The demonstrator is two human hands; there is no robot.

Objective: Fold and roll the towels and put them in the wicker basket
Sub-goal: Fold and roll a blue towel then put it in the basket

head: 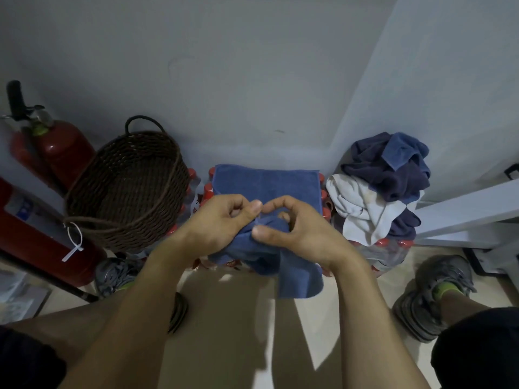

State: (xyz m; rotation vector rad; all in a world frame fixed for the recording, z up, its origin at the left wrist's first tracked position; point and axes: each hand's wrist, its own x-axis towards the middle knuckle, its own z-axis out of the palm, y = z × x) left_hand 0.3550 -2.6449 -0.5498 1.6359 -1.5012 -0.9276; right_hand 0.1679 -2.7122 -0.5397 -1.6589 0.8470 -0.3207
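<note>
arms: bare to the elbows, no sleeves, watch or rings seen | left hand [222, 220] and right hand [297, 228]: bare, nails short | shorts [477, 352]: dark, over both knees | shoes [438, 287]: chunky grey trainers, thick soles | socks [443, 290]: lime green, showing at the ankles

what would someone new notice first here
Dead centre, both hands, left hand and right hand, grip the near end of a blue towel spread over packs of red-capped bottles. To the left sits an empty brown wicker basket beside a red extinguisher. To the right lies a heap of towels, dark blue, blue and white.
</note>
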